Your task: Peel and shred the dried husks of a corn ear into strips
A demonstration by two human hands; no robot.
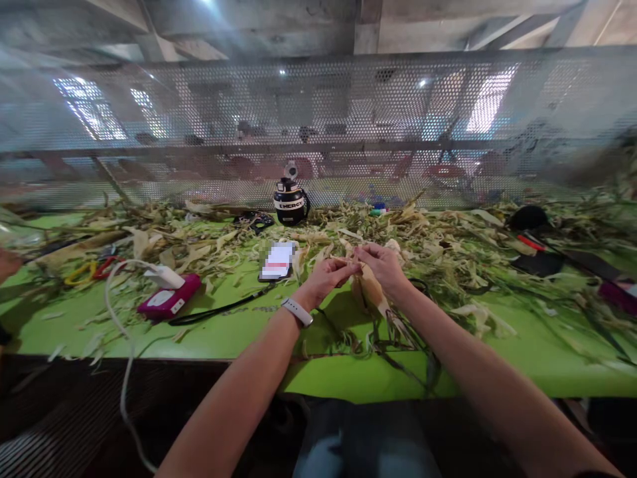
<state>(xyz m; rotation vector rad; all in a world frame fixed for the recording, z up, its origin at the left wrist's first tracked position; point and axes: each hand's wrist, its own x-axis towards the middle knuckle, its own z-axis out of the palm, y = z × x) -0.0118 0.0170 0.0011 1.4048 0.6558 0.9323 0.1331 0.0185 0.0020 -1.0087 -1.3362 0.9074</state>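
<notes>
My left hand (326, 280), with a pale band on its wrist, is closed, thumb and fingers pinched on the top of a tan corn husk piece (371, 290). From the other side my right hand (383, 265) grips the same piece, its fingertips nearly touching those of the left. The husk piece hangs below both hands toward the table's front, where dark, thin strands lie. Just left of my hands a phone (277, 261) with a lit screen lies on the green table (328, 382).
Dried husks (442, 242) are strewn across the table. A black bottle (290, 202) stands at the back before a perforated metal screen (323, 106). At left are a magenta box (172, 299) with a white plug and cable, and another person's hand (8, 263). Red-handled scissors (531, 243) lie right.
</notes>
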